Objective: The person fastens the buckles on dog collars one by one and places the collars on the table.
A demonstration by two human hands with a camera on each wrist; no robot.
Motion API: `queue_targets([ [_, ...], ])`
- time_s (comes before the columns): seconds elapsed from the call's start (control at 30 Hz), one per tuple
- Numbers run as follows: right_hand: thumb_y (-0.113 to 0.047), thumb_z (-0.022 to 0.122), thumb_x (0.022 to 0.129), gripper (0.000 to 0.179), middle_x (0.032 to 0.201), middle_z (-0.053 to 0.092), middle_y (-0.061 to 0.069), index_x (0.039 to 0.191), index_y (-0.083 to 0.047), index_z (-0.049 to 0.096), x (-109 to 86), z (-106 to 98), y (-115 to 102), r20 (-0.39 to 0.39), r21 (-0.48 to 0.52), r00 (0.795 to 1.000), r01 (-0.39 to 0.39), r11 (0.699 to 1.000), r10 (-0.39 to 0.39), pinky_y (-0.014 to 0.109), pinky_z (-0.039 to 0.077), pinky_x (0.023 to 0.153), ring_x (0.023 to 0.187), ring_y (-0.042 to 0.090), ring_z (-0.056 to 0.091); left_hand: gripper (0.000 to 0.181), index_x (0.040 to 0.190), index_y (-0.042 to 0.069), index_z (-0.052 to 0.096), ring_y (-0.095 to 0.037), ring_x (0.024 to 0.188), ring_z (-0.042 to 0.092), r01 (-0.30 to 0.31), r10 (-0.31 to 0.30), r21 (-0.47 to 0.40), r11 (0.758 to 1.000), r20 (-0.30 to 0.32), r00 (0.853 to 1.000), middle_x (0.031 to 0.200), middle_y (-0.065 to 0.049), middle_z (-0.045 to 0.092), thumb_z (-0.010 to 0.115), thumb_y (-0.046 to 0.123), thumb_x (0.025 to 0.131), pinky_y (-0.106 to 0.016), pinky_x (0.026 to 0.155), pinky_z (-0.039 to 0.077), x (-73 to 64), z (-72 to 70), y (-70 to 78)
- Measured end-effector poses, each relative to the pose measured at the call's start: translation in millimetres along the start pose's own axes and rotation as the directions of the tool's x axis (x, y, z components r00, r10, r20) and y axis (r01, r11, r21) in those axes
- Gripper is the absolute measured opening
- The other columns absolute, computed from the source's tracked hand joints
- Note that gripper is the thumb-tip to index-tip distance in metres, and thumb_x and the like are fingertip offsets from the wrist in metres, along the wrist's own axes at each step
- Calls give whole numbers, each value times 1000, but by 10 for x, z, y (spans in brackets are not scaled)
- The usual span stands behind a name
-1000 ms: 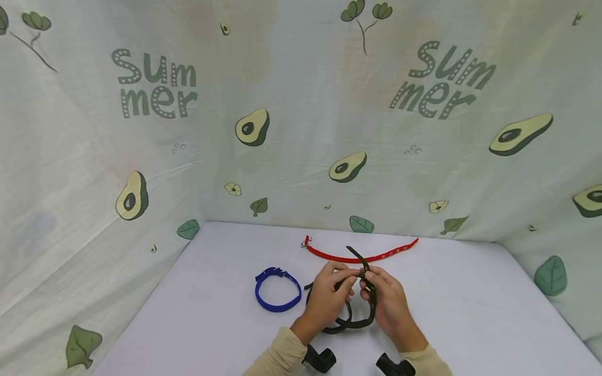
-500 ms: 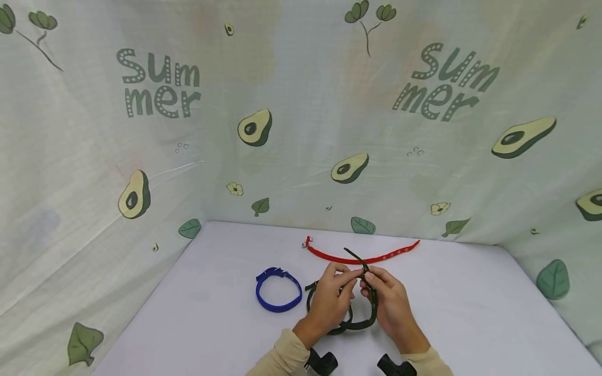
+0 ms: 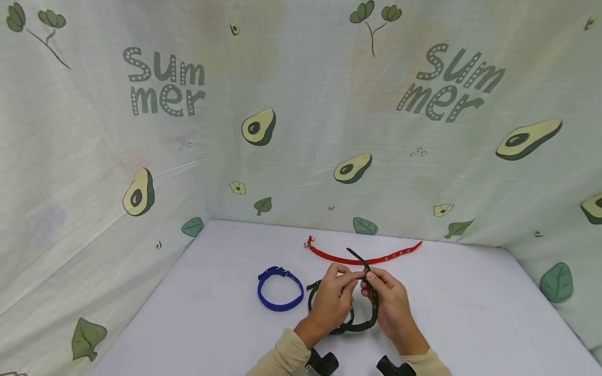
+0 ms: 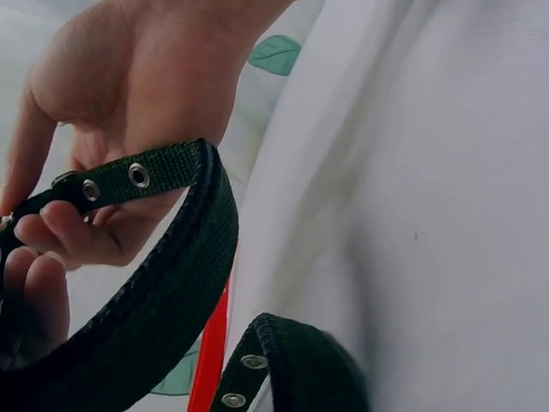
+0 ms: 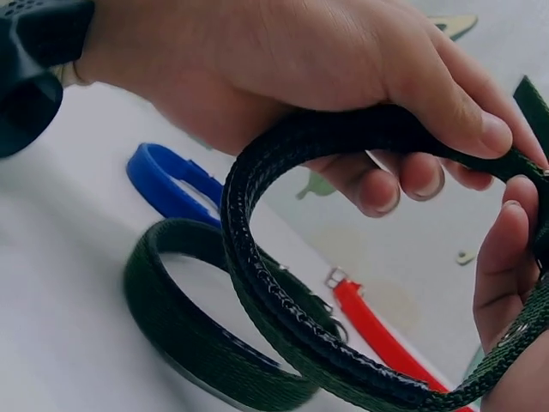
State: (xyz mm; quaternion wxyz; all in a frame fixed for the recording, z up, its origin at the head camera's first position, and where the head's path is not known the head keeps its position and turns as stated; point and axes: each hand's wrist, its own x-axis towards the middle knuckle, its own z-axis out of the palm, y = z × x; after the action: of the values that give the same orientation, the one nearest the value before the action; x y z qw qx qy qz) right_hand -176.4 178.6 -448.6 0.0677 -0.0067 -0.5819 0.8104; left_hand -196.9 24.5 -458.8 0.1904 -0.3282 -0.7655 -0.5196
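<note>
Both hands work on a dark green webbing dog collar (image 3: pixel 374 307), bent into a loop above the table. My right hand (image 3: pixel 392 305) pinches it between thumb and fingers. My left hand (image 3: pixel 328 300) pinches the collar where its strap end crosses; the pointed tail sticks up beyond the fingertips. Metal eyelets (image 4: pixel 139 175) line the strap in the left wrist view; the buckle is mostly hidden by fingers. A second dark green collar (image 5: pixel 184 318), closed in a ring, stands on the table beneath, partly covered by my left hand in the head view.
A blue collar (image 3: pixel 280 307), buckled into a ring, lies left of the hands. Beyond them a red collar (image 3: pixel 329 257) stretches out unbuckled on the white table (image 3: pixel 202 313). Printed cloth (image 3: pixel 301 156) hangs behind. Black wrist devices (image 3: pixel 324 362) sit at both wrists.
The hands stay nearly in place, fingers shifting slightly at the crossing of the strap. The collar's tail tilts a little. The head view has shifted slightly.
</note>
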Motion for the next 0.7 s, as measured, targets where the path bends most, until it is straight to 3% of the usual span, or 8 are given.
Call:
queue_targets([
  [0.13,-7,64,98,32,94,68,12,121,13,57,8,-9,23,70,-102,991,117,988,-110,26,56,69,79,16,66,24,120,11,71,2,64,53,94,-91,-67,993,44,995,104,-2,49,53,9,105,-18,55,51,9,-61,-19],
  [0.3,-6,65,97,33,97,67,22,127,6,60,19,-62,27,201,-265,959,248,932,-199,29,55,71,75,22,65,23,119,17,69,-5,64,54,227,-217,-143,963,87,972,101,0,49,50,15,107,-24,58,54,42,-124,-30],
  [0.53,-6,66,97,34,98,67,22,129,3,60,16,-93,49,240,-304,957,235,923,-165,30,56,72,78,27,65,15,115,15,65,-9,64,55,308,-292,-222,925,104,951,95,-1,52,54,16,105,-25,56,52,28,-136,-35],
  [0.7,-6,67,96,30,93,68,20,124,1,61,32,-89,49,200,-300,961,244,922,-190,30,56,70,77,32,66,18,118,9,53,-13,63,56,354,-343,-342,870,95,935,95,-3,59,59,17,103,-24,54,50,62,-120,-25],
])
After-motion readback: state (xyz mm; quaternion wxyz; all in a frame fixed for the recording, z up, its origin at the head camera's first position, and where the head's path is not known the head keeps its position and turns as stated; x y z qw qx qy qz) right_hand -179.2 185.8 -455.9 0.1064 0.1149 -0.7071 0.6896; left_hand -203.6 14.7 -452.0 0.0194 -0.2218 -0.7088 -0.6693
